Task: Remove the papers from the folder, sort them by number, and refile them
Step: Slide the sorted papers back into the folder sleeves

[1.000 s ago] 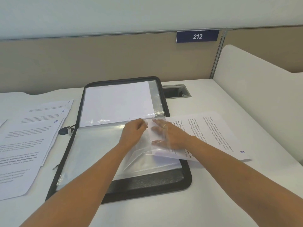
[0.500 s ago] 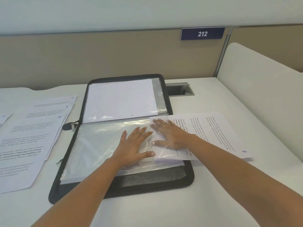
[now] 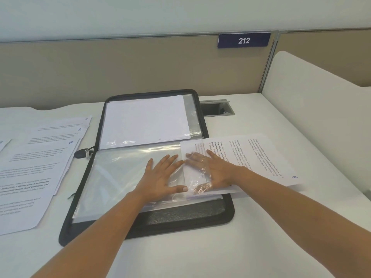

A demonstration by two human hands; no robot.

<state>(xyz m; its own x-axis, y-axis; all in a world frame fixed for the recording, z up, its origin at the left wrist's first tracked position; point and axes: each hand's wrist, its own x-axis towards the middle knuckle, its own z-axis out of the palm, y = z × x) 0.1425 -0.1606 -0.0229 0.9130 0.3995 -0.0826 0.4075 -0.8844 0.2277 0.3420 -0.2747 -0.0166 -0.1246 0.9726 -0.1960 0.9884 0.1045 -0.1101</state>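
The black zip folder (image 3: 148, 223) lies wide open in the middle of the frame on the white desk (image 3: 200, 257). Its upper half carries one plain white sheet (image 3: 144, 121) tucked inside a clear pocket. Its lower half shows a glossy clear sleeve (image 3: 120, 177), and both hands are on it. The left hand (image 3: 160, 177) lies flat on the plastic, fingers straight and spread, gripping nothing. The right hand (image 3: 212, 171), one ring on a finger, is also flat with straight fingers; it presses on one printed page (image 3: 261, 157), and its fingertips show through the plastic. That page is only partly in the sleeve: its left end sits under the plastic, and the rest juts over the folder's right edge onto the desk, with a blue handwritten number in its lower right corner. At the left of the frame lies a fanned pile of loose papers (image 3: 36, 161), at least four sheets; three show the numbers 6, 8 and 10. A zip puller (image 3: 84, 153) rests between that pile and the folder. At upper right hangs one blue sign (image 3: 244, 40) reading 212.
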